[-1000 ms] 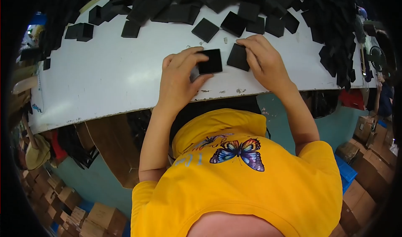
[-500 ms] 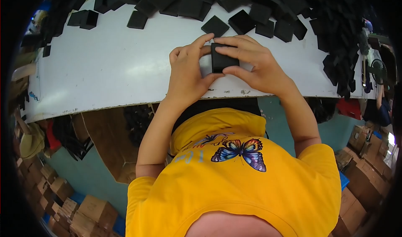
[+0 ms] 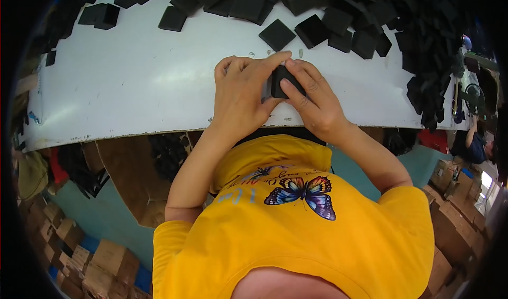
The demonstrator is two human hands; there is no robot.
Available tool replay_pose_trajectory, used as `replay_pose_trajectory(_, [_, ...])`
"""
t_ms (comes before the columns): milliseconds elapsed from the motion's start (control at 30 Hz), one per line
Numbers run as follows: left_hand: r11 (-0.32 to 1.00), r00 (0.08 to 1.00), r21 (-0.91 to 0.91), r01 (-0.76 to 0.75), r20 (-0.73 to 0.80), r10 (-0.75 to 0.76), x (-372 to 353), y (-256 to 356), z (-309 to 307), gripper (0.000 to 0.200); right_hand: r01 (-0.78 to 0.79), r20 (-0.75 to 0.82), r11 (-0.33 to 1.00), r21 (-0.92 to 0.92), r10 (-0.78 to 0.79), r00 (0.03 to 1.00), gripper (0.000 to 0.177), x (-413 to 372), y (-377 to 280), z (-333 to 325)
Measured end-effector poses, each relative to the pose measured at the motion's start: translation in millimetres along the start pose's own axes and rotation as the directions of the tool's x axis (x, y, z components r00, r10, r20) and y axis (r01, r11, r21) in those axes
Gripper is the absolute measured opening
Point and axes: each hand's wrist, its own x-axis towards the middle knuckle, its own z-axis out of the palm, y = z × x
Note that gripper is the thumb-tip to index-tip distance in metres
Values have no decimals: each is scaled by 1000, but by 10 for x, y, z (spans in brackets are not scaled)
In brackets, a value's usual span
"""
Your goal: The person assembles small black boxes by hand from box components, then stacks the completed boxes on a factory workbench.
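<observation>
Both hands press together on one small black box [image 3: 281, 81] just above the white table [image 3: 132, 82], near its front edge. My left hand [image 3: 241, 98] wraps its left side, fingers curled over the top. My right hand [image 3: 312, 100] covers its right side and front, so only a small dark patch of the box shows between the fingers. A loose black square piece [image 3: 277, 34] lies just beyond the hands.
A thick heap of black square pieces [image 3: 338, 13] fills the back and right of the table. Two more [image 3: 100, 14] lie at the far left. Cardboard boxes [image 3: 100, 267] are stacked on the floor. Another person [image 3: 476, 140] is at the far right.
A second ago the hands held two separate black pieces on the table. They brought them together, and now both hands close more tightly around the joined box, nearer the table edge.
</observation>
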Motion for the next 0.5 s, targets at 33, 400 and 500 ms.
replay_pose_trajectory(33, [999, 1000, 19, -27, 9, 26, 7, -12, -4, 75, -6, 24, 1000, -30, 7, 1000, 46, -21, -4, -9])
replay_pose_trajectory(400, [984, 987, 88, -153, 52, 149, -58, -145, -44, 62, -255, 290, 965, 55, 229, 929, 66, -60, -180, -145])
replay_pose_trajectory(500, [982, 986, 102, -161, 56, 156, -103, -120, -32, 61, -207, 296, 976, -68, 218, 930, 63, -105, -187, -118])
